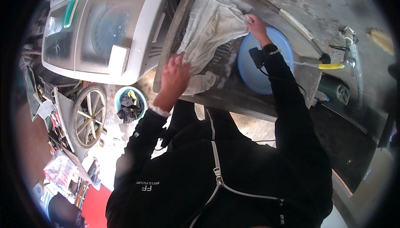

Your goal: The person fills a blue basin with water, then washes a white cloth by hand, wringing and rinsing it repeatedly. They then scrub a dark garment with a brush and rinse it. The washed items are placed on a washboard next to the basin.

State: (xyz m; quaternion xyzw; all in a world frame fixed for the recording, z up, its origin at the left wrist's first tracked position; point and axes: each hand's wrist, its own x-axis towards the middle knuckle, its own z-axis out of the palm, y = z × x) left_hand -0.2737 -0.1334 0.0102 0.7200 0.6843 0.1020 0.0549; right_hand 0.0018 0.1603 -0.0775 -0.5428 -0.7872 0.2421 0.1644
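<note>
A wet, off-white towel [207, 31] lies spread and wrinkled in a stone wash trough with a ridged floor [225, 54]. My right hand [258, 29] pinches its right corner above the rim of a blue plastic basin [282, 39]. At the towel's lower left edge is my left hand [175, 76], back upward and slightly blurred. Its fingertips meet the cloth, but whether they grip it is hidden. A bunched pale cloth [201, 83] lies beside the left hand at the trough's near wall; I cannot tell if it is part of the towel.
Left of the trough stands a white twin-tub washing machine [112, 31] with a green-backed brush [70, 12] on top. Below it are a tub of dark clothes [129, 106] and a spoked cart wheel [89, 117]. Water runs from a yellow hose end [331, 66] into the basin.
</note>
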